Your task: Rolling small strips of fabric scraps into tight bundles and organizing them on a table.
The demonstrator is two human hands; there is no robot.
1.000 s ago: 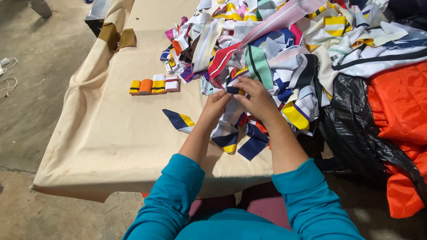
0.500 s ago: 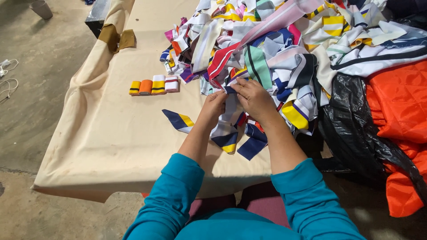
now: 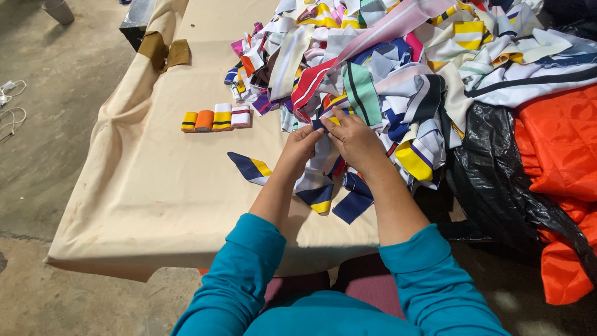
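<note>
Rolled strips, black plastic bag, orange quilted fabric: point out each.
rolled strips (image 3: 216,117), head view, on the yellow-striped roll.
black plastic bag (image 3: 497,186), head view, on its crumpled middle.
orange quilted fabric (image 3: 559,143), head view, on its upper panel.

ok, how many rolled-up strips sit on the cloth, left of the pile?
4, side by side in one row: yellow-black roll, orange roll, white-yellow roll, white-red roll. More may be hidden inside the strip pile.

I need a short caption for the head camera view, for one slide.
Both hands, left hand and right hand, pinch a navy and yellow striped fabric strip beside a pile of coloured strips on a cloth-covered table.
</note>
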